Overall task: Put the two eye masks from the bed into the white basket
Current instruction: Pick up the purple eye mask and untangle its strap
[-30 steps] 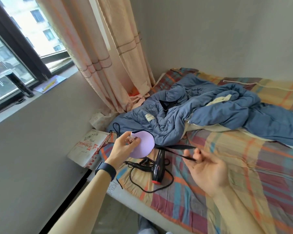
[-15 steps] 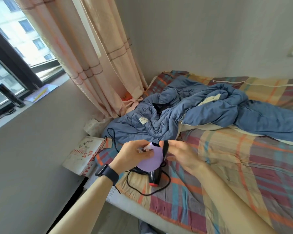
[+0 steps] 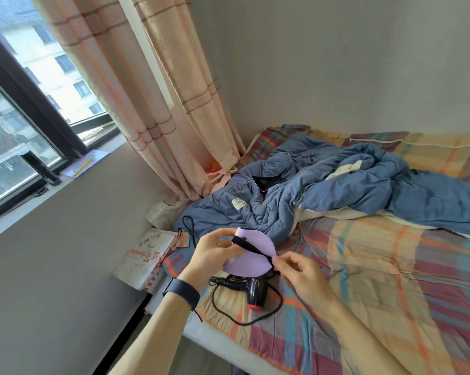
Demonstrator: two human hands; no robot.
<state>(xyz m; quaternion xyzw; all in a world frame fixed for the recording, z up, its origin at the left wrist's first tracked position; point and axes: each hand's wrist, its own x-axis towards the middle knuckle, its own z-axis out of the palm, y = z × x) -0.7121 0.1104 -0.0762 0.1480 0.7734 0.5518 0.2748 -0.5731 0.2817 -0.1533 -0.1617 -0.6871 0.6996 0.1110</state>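
A lilac eye mask [image 3: 251, 257] with a black strap is held up in front of me, above the near left corner of the bed [image 3: 377, 280]. My left hand [image 3: 214, 255] grips its left side. My right hand [image 3: 298, 274] pinches the black strap at the mask's right edge, and the strap lies across the mask's face. Only this one mask shows. The white basket is not in view.
A black hair dryer [image 3: 251, 289] with its looped cord lies on the plaid sheet just under the mask. A crumpled blue quilt [image 3: 323, 190] covers the bed's far part. A white parcel [image 3: 147, 255] sits by the bed corner, with curtains [image 3: 152, 90] and a window to the left.
My right hand, which held the strap stretched out to the right, has come in to the mask and laid the strap across it. The view has shifted slightly.
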